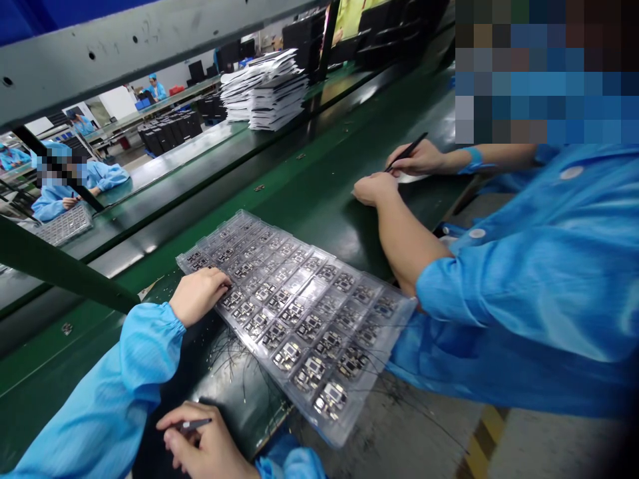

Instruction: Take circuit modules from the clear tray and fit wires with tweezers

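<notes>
A clear plastic tray (349, 426) with several small dark circuit modules in its pockets lies slanted on the green conveyor belt (309, 193). My left hand (197, 296), in a blue sleeve, rests on the tray's left edge with its fingers curled down onto a pocket. My right hand (207, 446) is low at the front, closed on thin dark tweezers (192, 424) whose tip points right, a short way from the tray. Thin dark wire scraps (229, 352) lie on the belt between my hands.
A co-worker in a blue coat (539, 279) sits close on the right, one fist (374, 188) on the belt and the other hand holding a black tool (407, 152). Stacked white packets (264, 90) and black trays (170, 130) stand beyond. A green frame bar (60, 269) crosses at left.
</notes>
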A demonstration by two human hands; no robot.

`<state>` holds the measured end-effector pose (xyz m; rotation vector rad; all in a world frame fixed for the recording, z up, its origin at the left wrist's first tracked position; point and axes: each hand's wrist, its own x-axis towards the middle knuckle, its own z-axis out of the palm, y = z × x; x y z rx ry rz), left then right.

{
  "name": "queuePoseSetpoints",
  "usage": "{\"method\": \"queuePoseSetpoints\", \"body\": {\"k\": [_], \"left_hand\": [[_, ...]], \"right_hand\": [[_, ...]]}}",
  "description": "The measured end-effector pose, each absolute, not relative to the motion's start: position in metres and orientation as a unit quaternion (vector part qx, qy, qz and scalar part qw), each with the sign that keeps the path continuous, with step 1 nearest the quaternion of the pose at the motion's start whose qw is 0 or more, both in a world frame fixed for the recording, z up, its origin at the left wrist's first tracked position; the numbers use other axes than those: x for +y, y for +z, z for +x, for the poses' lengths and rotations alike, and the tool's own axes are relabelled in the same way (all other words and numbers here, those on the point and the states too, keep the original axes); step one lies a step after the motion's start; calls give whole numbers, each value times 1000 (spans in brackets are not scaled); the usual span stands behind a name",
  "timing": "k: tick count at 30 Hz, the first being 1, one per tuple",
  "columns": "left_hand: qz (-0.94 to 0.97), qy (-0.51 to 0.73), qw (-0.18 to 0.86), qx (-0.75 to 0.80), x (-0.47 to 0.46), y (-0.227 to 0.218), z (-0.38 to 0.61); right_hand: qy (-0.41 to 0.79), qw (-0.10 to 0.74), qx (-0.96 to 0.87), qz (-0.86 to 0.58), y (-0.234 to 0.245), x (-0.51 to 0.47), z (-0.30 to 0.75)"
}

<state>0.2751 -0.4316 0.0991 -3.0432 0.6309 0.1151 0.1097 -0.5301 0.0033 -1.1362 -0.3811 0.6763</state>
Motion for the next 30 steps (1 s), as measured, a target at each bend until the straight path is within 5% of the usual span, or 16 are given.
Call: {"method": "queuePoseSetpoints", "body": {"k": [9,15,19,30], "left_hand": [[-973,-17,1,229,-438,95,268],[-951,88,2,296,-454,104,259],[-950,115,40,288,-466,105,260],[-949,174,13,261,-485,106,270]], "right_hand": [[319,763,-188,-530,9,-536,114],[303,762,-149,-553,-7,-516,104],[169,777,4,-606,-31,-491,84],[201,757,-58,-619,-44,-512,89]]}}
